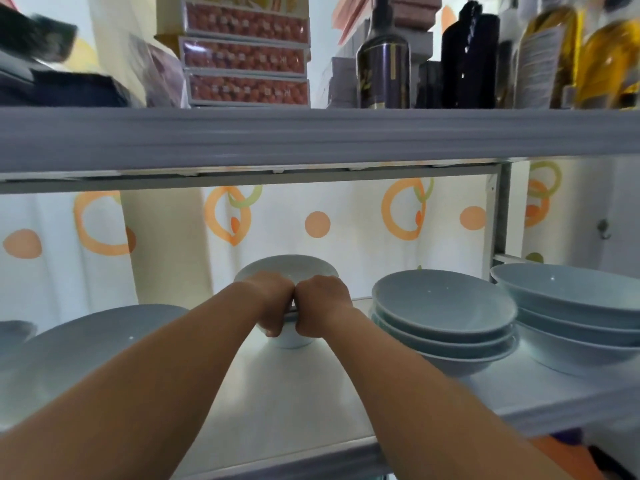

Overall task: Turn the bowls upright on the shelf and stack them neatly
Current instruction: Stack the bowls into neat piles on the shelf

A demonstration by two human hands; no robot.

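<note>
White metal shelving fills the view, with a pale curtain [346,209] printed with orange rings and dots hanging behind it.

Both bare forearms reach forward to the middle of the lower shelf [277,393]. The left hand [273,299] and right hand [323,303] sit side by side with knuckles touching, and the fingers of each are curled down over the near rim of a small bowl [287,268] – both hands grip it. The fingertips are hidden under the hands.

The small bowl is pale blue and glossy, with its opening facing up and its narrow foot at or just above the shelf surface. Whether it touches the shelf cannot be told. A faint line between the hands may be a second rim nested below, but this is unclear.

Just right of the hands stands a stack of wider bowls [440,306], the same pale blue, upright and nested. Further right, at the shelf's end, is a second stack [571,299] – also upright. At the left lies a large pale blue dish [86,344], partly covered by the left forearm. Which way up it lies cannot be told.

On the upper shelf [311,133] sit stacked boxes [246,57] with red-patterned fronts, dark bottles [382,64], and yellow bottles [606,53].
</note>
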